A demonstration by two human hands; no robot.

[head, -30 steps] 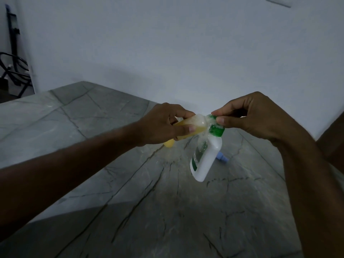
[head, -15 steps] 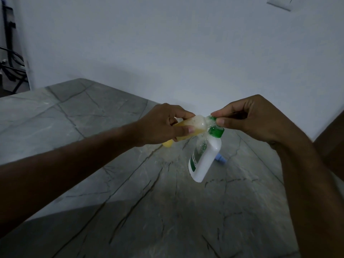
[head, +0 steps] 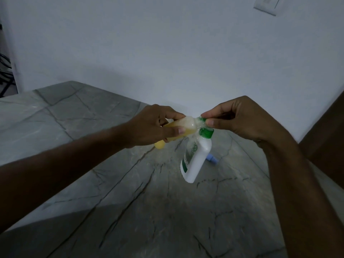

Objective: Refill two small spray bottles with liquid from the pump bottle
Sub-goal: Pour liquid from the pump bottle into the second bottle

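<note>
Fingers point(head: 175, 130) of the left hand point(head: 150, 127) are clamped round a translucent yellow spray bottle point(head: 183, 128); the green pump point(head: 203, 121) of a smooth white pump bottle point(head: 197, 161), its label unreadable, is pinched by the right hand point(head: 240, 118).

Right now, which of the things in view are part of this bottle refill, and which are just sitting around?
Part of the job:
- yellow spray bottle, gripped sideways by the left hand
- white pump bottle with a green pump top, pinched at the top by the right hand
- small blue item on the table behind the pump bottle, possibly the second spray bottle; too hidden to tell

Lying about:
- grey stone table
- wall plate
</note>
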